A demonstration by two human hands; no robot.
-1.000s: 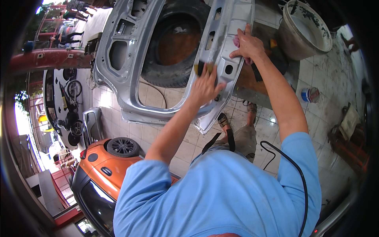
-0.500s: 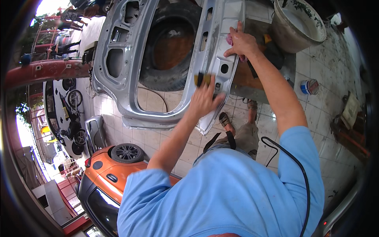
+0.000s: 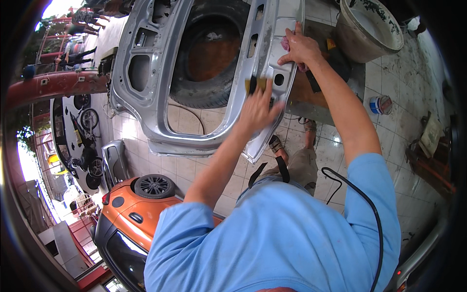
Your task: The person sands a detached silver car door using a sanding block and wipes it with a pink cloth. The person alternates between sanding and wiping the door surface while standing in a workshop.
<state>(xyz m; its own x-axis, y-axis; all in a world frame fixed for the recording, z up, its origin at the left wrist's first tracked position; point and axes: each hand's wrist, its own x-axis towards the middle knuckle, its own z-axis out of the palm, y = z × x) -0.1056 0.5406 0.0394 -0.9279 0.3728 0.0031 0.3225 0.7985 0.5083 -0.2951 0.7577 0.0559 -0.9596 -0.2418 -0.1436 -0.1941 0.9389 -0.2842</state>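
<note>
A bare silver car door shell (image 3: pixel 228 129) lies in front of me, its large window opening in the middle. My left hand (image 3: pixel 260 107), smeared by motion, is over the near right part of the shell. At its fingertips is a yellow-and-black pad (image 3: pixel 255 85), which looks like a sanding pad, against the metal. Farther up, my right hand (image 3: pixel 302 49) rests on the shell's right edge with fingers spread. A crumpled pink cloth (image 3: pixel 285 44) is tucked under that palm, partly hidden.
Through the opening shows a tyre (image 3: pixel 204 100) below the shell. A large bucket (image 3: pixel 348 39) of cloudy liquid stands at the far right, with a small blue-and-white can (image 3: pixel 381 105) nearer. An orange car (image 3: pixel 129 207) is at the left. A black cable (image 3: pixel 374 214) crosses my right side.
My left hand and the yellow-and-black pad have moved a little farther away along the shell. My right hand stays on the edge with the pink cloth. The view has shifted slightly.
</note>
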